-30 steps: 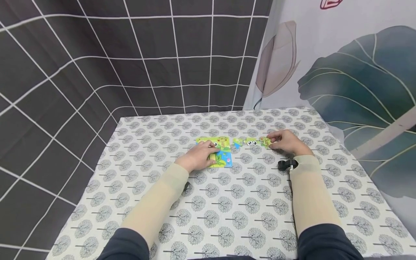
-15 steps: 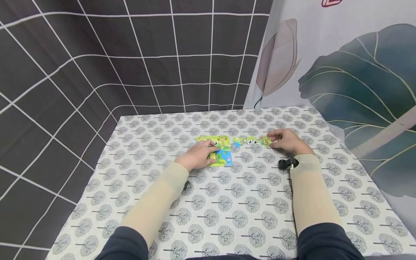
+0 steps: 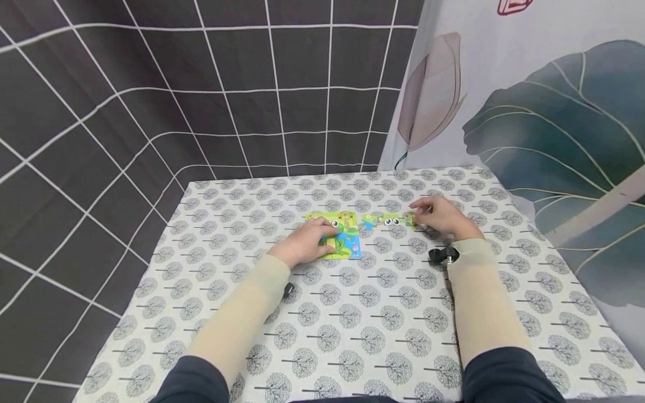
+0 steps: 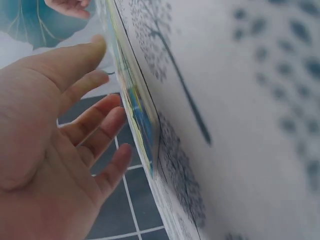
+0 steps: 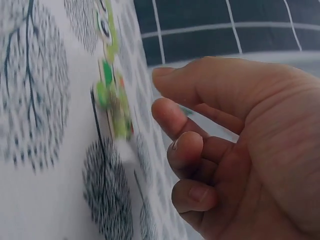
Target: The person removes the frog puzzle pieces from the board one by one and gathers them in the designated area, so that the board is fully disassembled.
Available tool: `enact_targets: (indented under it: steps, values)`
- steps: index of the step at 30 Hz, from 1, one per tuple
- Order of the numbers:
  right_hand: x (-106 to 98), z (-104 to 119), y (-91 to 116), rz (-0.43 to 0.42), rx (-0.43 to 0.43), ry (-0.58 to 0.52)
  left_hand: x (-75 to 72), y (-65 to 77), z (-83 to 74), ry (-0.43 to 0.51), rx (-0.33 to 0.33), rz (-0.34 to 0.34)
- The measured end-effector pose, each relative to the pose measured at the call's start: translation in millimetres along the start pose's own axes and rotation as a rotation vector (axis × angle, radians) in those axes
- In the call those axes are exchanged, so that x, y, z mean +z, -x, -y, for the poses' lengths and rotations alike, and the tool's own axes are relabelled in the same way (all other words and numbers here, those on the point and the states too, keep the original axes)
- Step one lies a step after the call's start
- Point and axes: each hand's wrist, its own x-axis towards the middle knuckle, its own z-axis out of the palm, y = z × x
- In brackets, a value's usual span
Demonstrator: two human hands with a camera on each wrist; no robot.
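Note:
A square, brightly coloured jigsaw puzzle board [image 3: 347, 246] lies on the table, green and yellow above, blue below. My left hand [image 3: 304, 242] is over its left part, fingers relaxed and fingertips right at its surface; the left wrist view shows the puzzle board [image 4: 142, 120] edge-on beside those fingers. To its right, small puzzle pieces lie in a row: a green and blue piece [image 3: 370, 219], a piece with cartoon eyes [image 3: 391, 221], and a leafy green piece [image 5: 119, 107] at the right end. My right hand [image 3: 439, 215] hovers beside that end piece, fingers loosely bent, holding nothing.
The table [image 3: 373, 313] has a white cloth printed with grey trees. A dark curtain with white grid lines [image 3: 302, 112] hangs behind and left; a pale leaf-print curtain [image 3: 554, 140] hangs to the right. Black wrist cameras [image 3: 443, 256] sit under both forearms.
My right hand has let go of the end puzzle piece and risen slightly away from it. The left hand stays at the puzzle board.

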Motion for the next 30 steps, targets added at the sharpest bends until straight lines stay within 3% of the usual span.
enact_targets:
  steps: [5, 12, 15, 20, 30]
  values:
    - [16, 19, -7, -0.001, -0.057, 0.043, -1.7, 5.9, 9.3, 0.030, 0.001, -0.043]
    - [44, 47, -17, 0.045, -0.136, -0.002, -5.5, 24.6, 25.9, 0.118, -0.066, -0.069]
    - [54, 54, -21, 0.058, -0.160, 0.010, -5.8, 30.9, 33.1, 0.110, -0.083, -0.061]
    - [69, 67, -26, 0.102, -0.180, -0.021, -6.5, 39.6, 41.2, 0.096, -0.072, -0.040]
    - [100, 113, -31, 0.172, -0.215, -0.043, -10.9, 54.4, 42.9, 0.099, -0.023, -0.008]
